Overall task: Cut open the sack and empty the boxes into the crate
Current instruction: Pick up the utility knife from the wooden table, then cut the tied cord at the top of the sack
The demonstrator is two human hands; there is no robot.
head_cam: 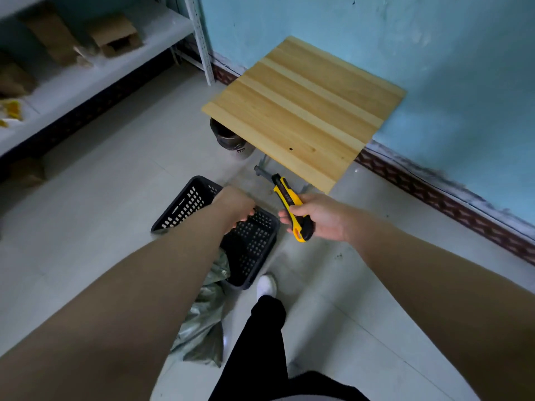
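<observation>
Two bare forearms reach forward and down from the bottom corners. Between them, nearest the camera, a leg in black trousers point(262, 340) ends in a white shoe point(267, 285) on the pale tile floor point(95, 215).

Sack point(202, 322): grey-green, crumpled, lying on the floor under the left forearm, just left of the leg. Its upper end touches or overlaps the near corner of the crate; the arm hides most of it. Whether it has been cut cannot be told. No boxes show in or beside it.

Crate point(252, 244): black plastic, perforated walls, sitting tilted with its far rim raised. What shows of the inside is bare.

Left hand point(236, 208): fingers curled closed over the crate's far rim, gripping it.

Right hand point(320, 217): well clear of the crate, to its right and level with the rim. Fingers wrapped around a yellow-and-black knife point(291, 205), its front end pointing up and away toward the table. Cannot tell whether the blade is out.

Table point(304, 111): small, light wooden top, set against the blue wall point(434, 68), its near corner just beyond the knife tip. Metal legs show below the near edge. A dark bin point(231, 140) with a pale base stands on the floor under its left corner.

Far left: white metal shelving point(95, 73) carrying several brown cardboard boxes point(115, 36), blurred; one looks open. Yellow scraps point(10, 111) lie at the shelf's left end.
</observation>
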